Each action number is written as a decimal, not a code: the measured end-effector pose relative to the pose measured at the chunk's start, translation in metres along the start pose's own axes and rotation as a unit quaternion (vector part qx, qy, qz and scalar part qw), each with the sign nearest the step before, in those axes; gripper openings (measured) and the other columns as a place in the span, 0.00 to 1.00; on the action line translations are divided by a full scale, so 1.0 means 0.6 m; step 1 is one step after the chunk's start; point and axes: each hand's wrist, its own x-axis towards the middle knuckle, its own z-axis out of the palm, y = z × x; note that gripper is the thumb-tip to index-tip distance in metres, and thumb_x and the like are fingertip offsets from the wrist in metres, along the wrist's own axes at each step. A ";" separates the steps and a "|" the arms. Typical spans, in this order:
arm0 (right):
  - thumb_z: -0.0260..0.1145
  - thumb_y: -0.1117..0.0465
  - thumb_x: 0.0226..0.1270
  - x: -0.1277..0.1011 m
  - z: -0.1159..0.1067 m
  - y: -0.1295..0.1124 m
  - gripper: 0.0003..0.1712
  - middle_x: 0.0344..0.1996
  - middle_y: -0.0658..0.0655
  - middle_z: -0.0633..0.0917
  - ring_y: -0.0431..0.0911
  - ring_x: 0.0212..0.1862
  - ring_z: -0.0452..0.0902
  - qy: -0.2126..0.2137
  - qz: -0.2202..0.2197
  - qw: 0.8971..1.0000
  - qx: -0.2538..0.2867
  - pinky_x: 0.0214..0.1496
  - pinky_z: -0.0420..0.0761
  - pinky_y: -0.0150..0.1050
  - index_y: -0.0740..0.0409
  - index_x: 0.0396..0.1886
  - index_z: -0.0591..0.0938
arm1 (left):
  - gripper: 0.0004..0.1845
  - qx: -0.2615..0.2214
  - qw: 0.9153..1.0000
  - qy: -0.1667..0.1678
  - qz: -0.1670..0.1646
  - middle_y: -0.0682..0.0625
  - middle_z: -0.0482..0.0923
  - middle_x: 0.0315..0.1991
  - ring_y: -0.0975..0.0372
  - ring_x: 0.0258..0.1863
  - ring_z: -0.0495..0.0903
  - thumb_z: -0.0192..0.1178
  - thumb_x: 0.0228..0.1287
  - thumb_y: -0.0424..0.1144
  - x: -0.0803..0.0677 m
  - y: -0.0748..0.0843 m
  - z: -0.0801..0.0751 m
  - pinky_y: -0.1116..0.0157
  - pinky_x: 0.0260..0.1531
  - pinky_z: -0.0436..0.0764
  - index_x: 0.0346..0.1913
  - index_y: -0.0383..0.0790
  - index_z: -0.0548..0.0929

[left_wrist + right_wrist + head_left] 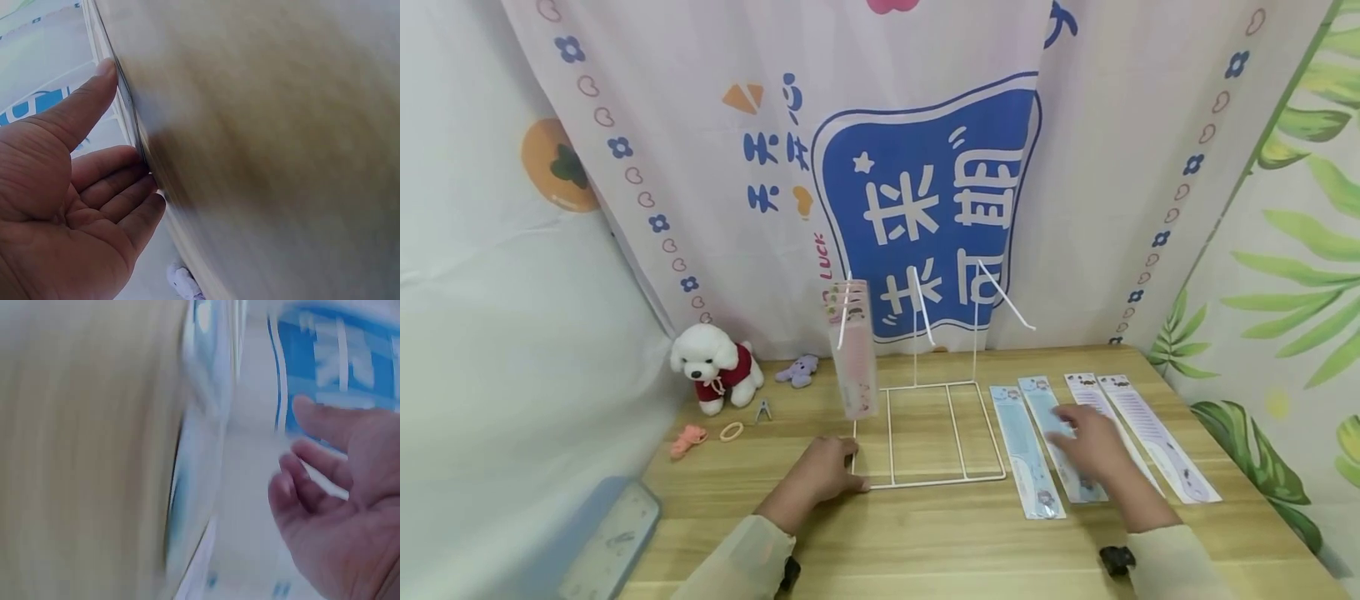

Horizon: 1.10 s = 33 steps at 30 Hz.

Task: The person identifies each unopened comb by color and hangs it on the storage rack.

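Note:
A white wire rack (922,482) with three upright hooks stands on the table. My left hand (822,471) grips its front left corner, thumb by the front bar and fingers by the left bar. On the left hook hang several long pink packets (857,367); the other two hooks are bare. My right hand (1092,442) hovers low over the second light blue packet (1051,423), fingers loosely bent, nothing between them. Another light blue packet (1026,450) lies on its left. To the right lie two purple-striped white packets (1157,433). The right wrist view is blurred.
At the back left sit a white plush dog (718,367) and a small purple toy (798,371). Nearer are a grey clip (763,410), a yellowish ring (732,432) and an orange-pink item (688,441). A pale blue case (613,537) lies at the front left. Curtains hang behind.

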 end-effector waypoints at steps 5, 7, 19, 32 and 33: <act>0.71 0.57 0.76 -0.023 -0.058 0.103 0.36 0.65 0.83 0.77 0.80 0.64 0.73 0.068 0.136 0.988 -0.001 0.65 0.74 0.73 0.79 0.70 0.71 | 0.36 -0.003 1.000 0.001 0.002 0.33 0.87 0.61 0.40 0.65 0.84 0.86 0.56 0.49 -0.001 0.001 -0.004 0.43 0.69 0.81 0.63 0.30 0.87; 0.69 0.56 0.76 -0.033 -0.073 0.131 0.38 0.64 0.85 0.75 0.81 0.63 0.71 0.072 0.178 0.981 -0.009 0.63 0.71 0.73 0.80 0.71 0.69 | 0.37 -0.006 1.000 0.001 0.000 0.33 0.87 0.61 0.40 0.65 0.84 0.86 0.56 0.48 -0.002 0.001 -0.005 0.43 0.69 0.81 0.63 0.30 0.87; 0.63 0.49 0.77 -0.051 -0.089 0.185 0.46 0.63 0.90 0.69 0.87 0.66 0.61 -0.035 0.333 0.940 -0.070 0.67 0.63 0.76 0.82 0.74 0.58 | 0.39 -0.004 1.000 -0.006 -0.024 0.35 0.85 0.67 0.38 0.70 0.80 0.85 0.56 0.49 -0.003 0.005 -0.008 0.43 0.74 0.77 0.66 0.31 0.86; 0.63 0.61 0.69 -0.060 -0.094 0.176 0.41 0.56 0.92 0.70 0.84 0.59 0.67 0.050 0.310 0.949 -0.037 0.56 0.75 0.73 0.85 0.71 0.60 | 0.38 -0.011 1.000 -0.008 -0.026 0.35 0.85 0.67 0.40 0.71 0.80 0.85 0.57 0.48 -0.004 0.003 -0.005 0.43 0.74 0.77 0.66 0.31 0.86; 0.61 0.64 0.67 -0.062 -0.098 0.171 0.39 0.54 0.92 0.71 0.83 0.57 0.68 0.073 0.292 0.953 -0.033 0.52 0.77 0.72 0.85 0.71 0.61 | 0.38 -0.011 1.000 -0.007 -0.025 0.35 0.85 0.66 0.40 0.71 0.80 0.85 0.57 0.48 -0.004 0.003 -0.005 0.43 0.74 0.77 0.66 0.31 0.86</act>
